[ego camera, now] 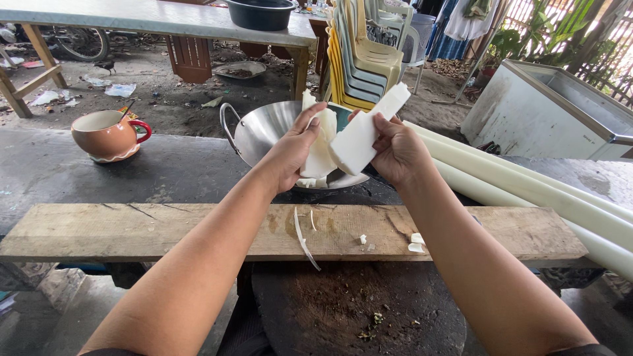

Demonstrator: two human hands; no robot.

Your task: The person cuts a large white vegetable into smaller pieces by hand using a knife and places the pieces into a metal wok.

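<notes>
My right hand [397,150] grips a thick white piece of stem [366,132], tilted up to the right. My left hand [292,150] pinches a thin white layer [321,146] that curls away from that piece. Both hands are held above a steel wok [260,125] with a looped handle on the dark table. A few white pieces [306,182] lie in the wok under my hands. Thin white slivers and scraps [304,237] lie on the wooden plank [132,231] in front of me.
Long white stems [527,184] lie along the table at the right. An orange cup [105,134] stands at the left. A dark round chopping block [343,310] sits below the plank. Behind are stacked plastic chairs [362,53], a table with a dark basin [260,13] and a white chest freezer [547,105].
</notes>
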